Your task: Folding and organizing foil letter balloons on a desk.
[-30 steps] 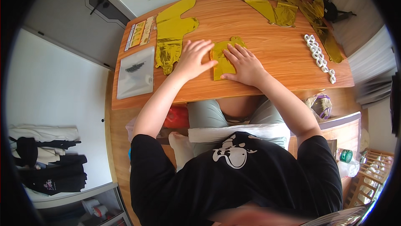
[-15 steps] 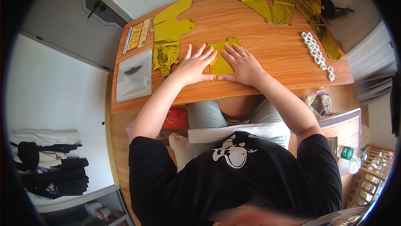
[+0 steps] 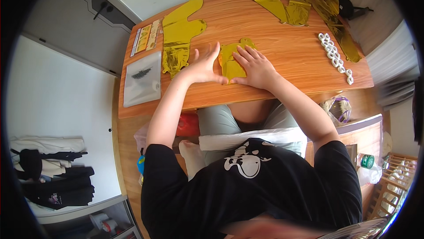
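At the middle of the frame a small gold foil piece (image 3: 232,60) lies flat on the wooden tabletop (image 3: 282,49). The left hand (image 3: 204,66) rests just beside its left edge, fingers spread, pinching nothing. The right hand (image 3: 256,67) presses down on its right side, palm flat, fingers splayed. The foil looks thin, light, slippery and easily creased; an edge or corner would likely be the safest place to hold it. A larger gold foil shape (image 3: 179,40) lies left of it.

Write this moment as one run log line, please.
left hand: flat, on small folded gold foil balloon | right hand: flat on it | surface: wooden table | nearby: flat gold foil balloon
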`<state>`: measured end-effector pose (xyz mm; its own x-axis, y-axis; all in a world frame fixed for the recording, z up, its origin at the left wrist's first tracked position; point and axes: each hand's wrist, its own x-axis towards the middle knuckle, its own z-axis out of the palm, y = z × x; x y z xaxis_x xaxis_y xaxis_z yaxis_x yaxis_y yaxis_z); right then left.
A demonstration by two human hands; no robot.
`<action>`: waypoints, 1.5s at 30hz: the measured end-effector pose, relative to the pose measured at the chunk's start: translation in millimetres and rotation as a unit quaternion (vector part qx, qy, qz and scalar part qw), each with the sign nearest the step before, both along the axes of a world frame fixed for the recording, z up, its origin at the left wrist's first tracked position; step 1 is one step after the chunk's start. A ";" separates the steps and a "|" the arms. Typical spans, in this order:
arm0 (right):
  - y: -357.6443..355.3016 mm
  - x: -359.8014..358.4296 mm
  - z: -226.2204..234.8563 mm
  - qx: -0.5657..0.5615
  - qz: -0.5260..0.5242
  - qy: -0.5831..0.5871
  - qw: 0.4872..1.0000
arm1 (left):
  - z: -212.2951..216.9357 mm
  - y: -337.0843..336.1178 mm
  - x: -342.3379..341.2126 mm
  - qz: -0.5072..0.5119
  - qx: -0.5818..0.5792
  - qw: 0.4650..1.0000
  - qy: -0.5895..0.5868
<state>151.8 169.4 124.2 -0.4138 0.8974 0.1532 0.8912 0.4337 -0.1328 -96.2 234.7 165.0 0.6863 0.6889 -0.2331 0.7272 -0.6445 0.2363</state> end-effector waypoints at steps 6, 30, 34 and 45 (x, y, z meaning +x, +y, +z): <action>1.9 1.1 -2.0 -0.013 -0.006 -0.002 1.000 | -35.4 -24.1 63.9 -0.008 0.130 0.964 -0.232; 16.0 81.3 26.8 -0.049 0.088 0.168 0.981 | -52.9 -37.4 77.8 0.023 0.182 0.981 -0.069; 14.6 85.6 27.0 -0.062 0.093 0.151 0.982 | -58.3 -35.7 76.1 0.025 0.191 0.978 -0.077; 3.8 76.5 45.1 -0.108 0.028 0.031 0.993 | -56.0 -38.2 78.0 0.025 0.218 0.971 -0.094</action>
